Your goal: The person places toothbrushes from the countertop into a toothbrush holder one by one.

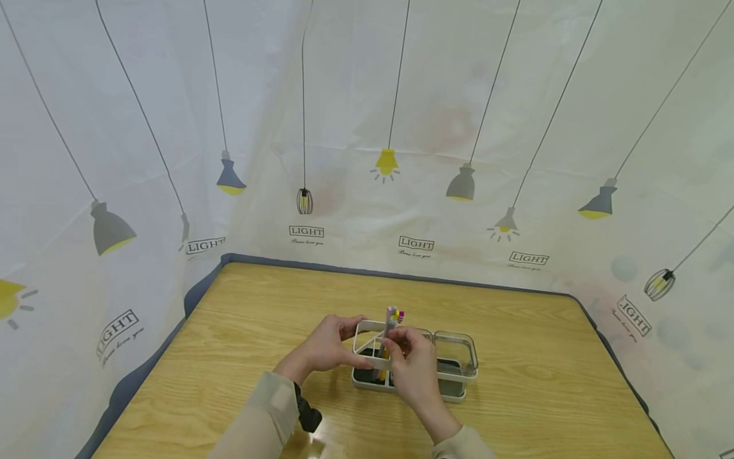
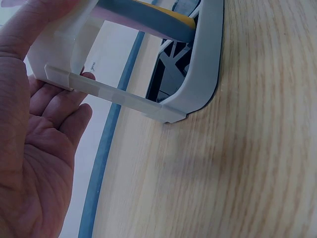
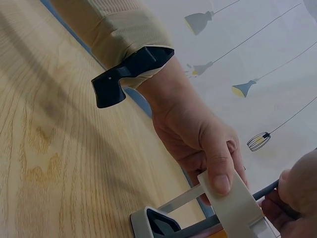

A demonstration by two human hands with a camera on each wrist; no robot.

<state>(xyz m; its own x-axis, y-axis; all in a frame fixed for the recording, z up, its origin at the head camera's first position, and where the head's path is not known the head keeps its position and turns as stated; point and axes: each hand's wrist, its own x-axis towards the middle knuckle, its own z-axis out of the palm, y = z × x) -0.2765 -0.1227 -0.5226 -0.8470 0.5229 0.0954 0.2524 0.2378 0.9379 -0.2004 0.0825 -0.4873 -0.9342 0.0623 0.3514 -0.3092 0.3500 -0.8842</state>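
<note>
A white two-tier holder (image 1: pixel 373 364) stands on the wooden table, its lower tray lined in dark grey. My left hand (image 1: pixel 327 344) grips the upper frame at its left end, thumb on the near side and fingers behind. Upright in the left part are slim-handled toothbrushes (image 1: pixel 391 328), one with purple and yellow at its top. Over them my right hand (image 1: pixel 415 370) pinches a dark grey handle (image 3: pixel 267 189) between thumb and fingers. In the left wrist view, a blue-grey and pink handle (image 2: pixel 148 21) and a yellow one reach down into the tray.
Clear cups (image 1: pixel 455 350) sit in the right part of the holder, partly behind my right hand. The wooden table (image 1: pixel 545 382) extends around it. White sheeting (image 1: pixel 355 95) printed with lamps hangs beyond the table's blue edge (image 1: pixel 401 276). A black wrist device (image 1: pixel 308 411) is on my left wrist.
</note>
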